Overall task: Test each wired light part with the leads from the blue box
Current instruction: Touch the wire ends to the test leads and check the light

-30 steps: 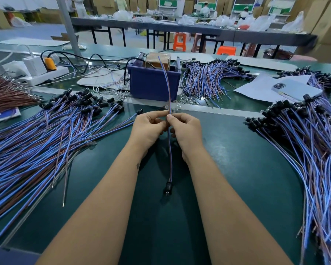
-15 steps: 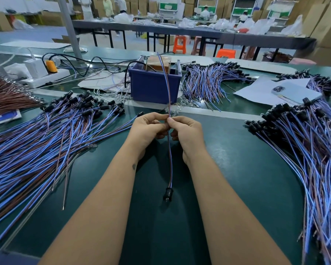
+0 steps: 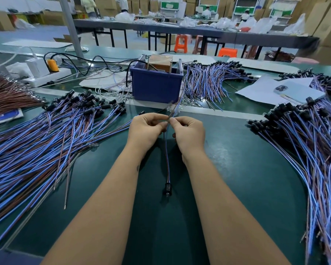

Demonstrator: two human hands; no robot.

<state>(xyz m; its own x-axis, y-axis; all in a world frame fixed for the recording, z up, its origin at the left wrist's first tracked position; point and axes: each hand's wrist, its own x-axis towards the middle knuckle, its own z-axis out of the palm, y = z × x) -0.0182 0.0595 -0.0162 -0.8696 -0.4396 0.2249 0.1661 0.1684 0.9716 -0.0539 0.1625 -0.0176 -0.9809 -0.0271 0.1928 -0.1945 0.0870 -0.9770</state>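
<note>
One wired light part [image 3: 167,169] hangs between my wrists, its black lamp holder [image 3: 168,188] low over the green table [image 3: 227,169]. My left hand [image 3: 146,131] and my right hand [image 3: 188,133] meet at its upper end, each pinching the wires with thumb and forefinger. A thin blue-and-brown lead [image 3: 182,88] runs from the pinch up to the blue box [image 3: 156,86] behind my hands. What the fingertips touch inside the pinch is blurred.
A large pile of wired parts [image 3: 36,142] fans across the left, another pile [image 3: 313,150] across the right, a third bundle [image 3: 208,83] beside the box. A power strip [image 3: 46,78], papers and a phone [image 3: 298,91] lie further back.
The lead above my fingers has swung to the right and now slants toward the box's right corner. My hands stay together on the wires, and the lamp holder hangs in the same place.
</note>
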